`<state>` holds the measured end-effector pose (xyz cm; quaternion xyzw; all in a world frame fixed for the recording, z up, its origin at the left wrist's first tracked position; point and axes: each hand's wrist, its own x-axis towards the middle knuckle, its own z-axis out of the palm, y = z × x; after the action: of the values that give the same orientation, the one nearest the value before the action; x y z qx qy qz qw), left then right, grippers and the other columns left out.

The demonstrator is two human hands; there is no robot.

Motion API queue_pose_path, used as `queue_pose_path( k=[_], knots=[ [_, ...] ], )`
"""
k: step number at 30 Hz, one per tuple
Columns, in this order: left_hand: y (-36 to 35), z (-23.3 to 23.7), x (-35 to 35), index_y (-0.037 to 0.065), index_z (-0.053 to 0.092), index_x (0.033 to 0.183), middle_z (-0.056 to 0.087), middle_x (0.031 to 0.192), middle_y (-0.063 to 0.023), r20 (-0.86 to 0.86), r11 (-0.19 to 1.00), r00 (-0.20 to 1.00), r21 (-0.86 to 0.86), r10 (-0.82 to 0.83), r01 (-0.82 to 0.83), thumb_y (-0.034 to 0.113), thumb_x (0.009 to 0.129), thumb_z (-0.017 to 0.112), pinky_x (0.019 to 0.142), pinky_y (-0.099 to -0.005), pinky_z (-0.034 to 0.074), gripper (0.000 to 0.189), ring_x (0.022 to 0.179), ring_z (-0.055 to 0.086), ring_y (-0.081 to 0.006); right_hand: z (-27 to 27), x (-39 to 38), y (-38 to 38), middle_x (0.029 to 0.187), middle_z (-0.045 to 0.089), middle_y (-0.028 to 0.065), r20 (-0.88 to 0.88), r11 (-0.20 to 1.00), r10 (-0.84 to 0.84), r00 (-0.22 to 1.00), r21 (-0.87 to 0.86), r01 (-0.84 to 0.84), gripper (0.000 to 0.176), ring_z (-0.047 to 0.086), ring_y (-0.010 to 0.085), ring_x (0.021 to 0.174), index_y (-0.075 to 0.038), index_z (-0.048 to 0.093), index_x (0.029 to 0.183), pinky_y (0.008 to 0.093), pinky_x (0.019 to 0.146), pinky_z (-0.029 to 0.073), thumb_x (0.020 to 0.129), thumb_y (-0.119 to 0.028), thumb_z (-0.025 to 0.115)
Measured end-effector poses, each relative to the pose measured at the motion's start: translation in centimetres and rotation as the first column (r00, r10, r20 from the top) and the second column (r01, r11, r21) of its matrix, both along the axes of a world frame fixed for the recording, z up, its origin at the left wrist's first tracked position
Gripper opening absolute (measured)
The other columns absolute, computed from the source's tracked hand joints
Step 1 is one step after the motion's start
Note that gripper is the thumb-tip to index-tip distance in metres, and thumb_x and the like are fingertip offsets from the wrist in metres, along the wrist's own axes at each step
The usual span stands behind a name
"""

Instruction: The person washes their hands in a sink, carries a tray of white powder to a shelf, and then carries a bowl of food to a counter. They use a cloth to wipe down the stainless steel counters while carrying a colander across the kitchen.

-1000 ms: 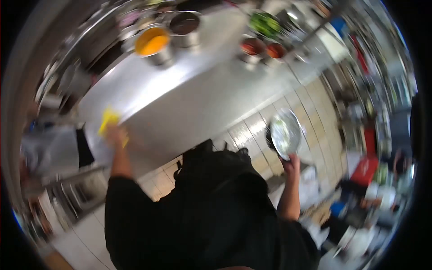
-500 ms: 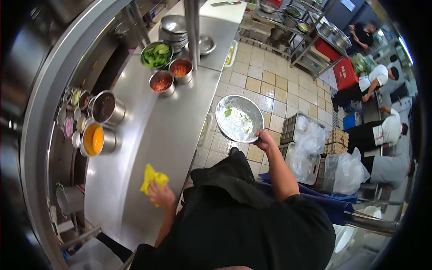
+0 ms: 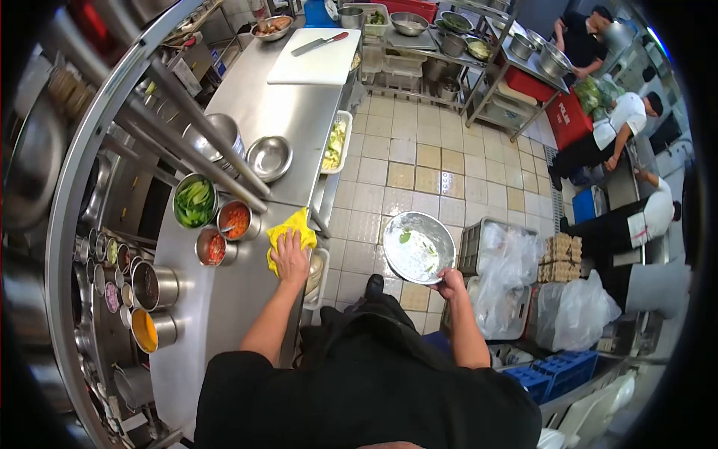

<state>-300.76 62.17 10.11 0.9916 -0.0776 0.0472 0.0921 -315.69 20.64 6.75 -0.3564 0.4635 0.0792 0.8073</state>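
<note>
Flat on the steel counter (image 3: pixel 262 314), my left hand (image 3: pixel 290 258) presses a yellow cloth (image 3: pixel 298 224) near the counter's right edge. My right hand (image 3: pixel 450 284) grips the rim of a large metal bowl (image 3: pixel 415 262), held over the tiled floor. Some green leaf bits and a whitish residue lie inside the bowl. Left of the cloth stand two small pots of chopped red food (image 3: pixel 236 220) (image 3: pixel 215 250) and a bowl of green vegetables (image 3: pixel 195 202).
A white cutting board (image 3: pixel 318 67) with a knife (image 3: pixel 319 43) lies farther up the counter, beyond an empty metal bowl (image 3: pixel 269 158). Metal posts rise at the left. Crates with plastic bags (image 3: pixel 501 254) and egg trays (image 3: pixel 561 258) stand right. Several people work at the far right.
My left hand and the cloth have moved forward along the counter to beside the red-food pots. The view has shifted, showing the cutting board fully. The bowl stays in my right hand.
</note>
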Motion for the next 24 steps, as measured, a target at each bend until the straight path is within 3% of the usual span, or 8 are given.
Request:
queue_pose_path(
  k=[3, 7, 10, 12, 16, 19, 21, 24],
  knots=[
    [-3.1, -0.3, 5.8, 0.011, 0.043, 0.132, 0.039, 0.138, -0.0087, 0.074, 1.000, 0.997, 0.031, -0.003, 0.001, 0.029, 0.082, 0.059, 0.099, -0.0541, 0.026, 0.056, 0.126, 0.034, -0.0305, -0.7, 1.7, -5.8, 0.094, 0.053, 0.0208, -0.021, 0.997, -0.065, 0.998, 0.030, 0.066, 0.044, 0.056, 0.0361, 0.070, 0.005, 0.042, 0.108, 0.0443, 0.043, 0.044, 0.065, 0.002, 0.043],
    [-6.5, -0.2, 12.2, 0.010, 0.039, 0.135, 0.035, 0.142, -0.0086, 0.036, 0.995, 0.998, 0.090, -0.051, 0.048, 0.028, 0.082, 0.058, 0.101, -0.0549, 0.025, 0.059, 0.129, 0.031, -0.0318, 2.0, 6.0, -10.5, 0.089, 0.053, 0.0195, -0.055, 0.985, -0.166, 0.985, -0.054, 0.163, 0.038, 0.053, 0.0336, 0.064, 0.005, 0.043, 0.102, 0.0410, 0.042, 0.042, 0.065, 0.002, 0.044],
    [-8.7, -1.0, 17.2, 0.011, 0.039, 0.136, 0.034, 0.143, -0.0083, 0.054, 0.989, 0.994, 0.119, -0.092, 0.085, 0.024, 0.082, 0.055, 0.102, -0.0546, 0.024, 0.058, 0.131, 0.029, -0.0316, -0.6, 7.1, -16.1, 0.097, 0.054, 0.0231, 0.025, 0.996, -0.085, 0.996, 0.025, 0.084, 0.040, 0.058, 0.0381, 0.073, 0.008, 0.043, 0.107, 0.0448, 0.049, 0.050, 0.068, -0.003, 0.042],
    [-11.4, -0.8, 21.4, 0.011, 0.040, 0.135, 0.036, 0.142, -0.0077, 0.069, 0.992, 0.996, 0.112, -0.063, 0.055, 0.020, 0.082, 0.053, 0.101, -0.0536, 0.025, 0.055, 0.131, 0.030, -0.0309, 3.7, 10.6, -15.5, 0.094, 0.053, 0.0229, -0.040, 0.961, -0.269, 0.962, -0.082, 0.265, 0.037, 0.056, 0.0362, 0.066, 0.009, 0.042, 0.104, 0.0421, 0.043, 0.046, 0.069, -0.001, 0.042],
    [-16.9, 0.2, 30.6, 0.012, 0.046, 0.131, 0.037, 0.141, -0.0071, 0.073, 0.988, 0.995, 0.139, -0.071, 0.060, 0.012, 0.080, 0.053, 0.099, -0.0516, 0.028, 0.051, 0.128, 0.033, -0.0309, 3.1, 14.4, -20.0, 0.098, 0.053, 0.0246, -0.016, 0.950, -0.307, 0.951, -0.053, 0.306, 0.041, 0.057, 0.0388, 0.073, 0.010, 0.041, 0.108, 0.0445, 0.048, 0.050, 0.068, 0.001, 0.042],
    [-19.1, -0.1, 38.1, 0.011, 0.061, 0.112, 0.054, 0.122, -0.0099, 0.080, 0.961, 0.977, -0.181, -0.197, 0.209, 0.002, 0.075, 0.051, 0.095, -0.0447, 0.036, 0.040, 0.113, 0.047, -0.0297, 3.8, 18.3, -22.3, 0.100, 0.053, 0.0254, 0.026, 0.945, -0.320, 0.947, -0.054, 0.321, 0.043, 0.059, 0.0412, 0.081, 0.010, 0.040, 0.109, 0.0494, 0.060, 0.055, 0.067, 0.003, 0.042],
    [-20.5, 0.5, 43.6, 0.008, 0.065, 0.102, 0.062, 0.107, -0.0113, 0.129, 0.850, 0.948, -0.419, -0.291, 0.318, -0.005, 0.070, 0.047, 0.094, -0.0389, 0.040, 0.039, 0.104, 0.053, -0.0319, 5.1, 20.5, -23.5, 0.101, 0.053, 0.0256, 0.038, 0.919, -0.387, 0.921, -0.070, 0.389, 0.043, 0.059, 0.0421, 0.086, 0.010, 0.040, 0.109, 0.0523, 0.068, 0.055, 0.066, 0.003, 0.043],
    [-21.1, 5.2, 47.9, 0.005, 0.063, 0.106, 0.060, 0.111, -0.0157, 0.156, 0.815, 0.948, -0.485, -0.278, 0.319, -0.007, 0.067, 0.045, 0.098, -0.0395, 0.038, 0.044, 0.109, 0.052, -0.0338, 6.2, 22.6, -25.6, 0.102, 0.053, 0.0255, 0.055, 0.851, -0.517, 0.854, -0.074, 0.520, 0.043, 0.059, 0.0428, 0.089, 0.010, 0.041, 0.108, 0.0554, 0.075, 0.054, 0.066, 0.003, 0.043]
  ],
)
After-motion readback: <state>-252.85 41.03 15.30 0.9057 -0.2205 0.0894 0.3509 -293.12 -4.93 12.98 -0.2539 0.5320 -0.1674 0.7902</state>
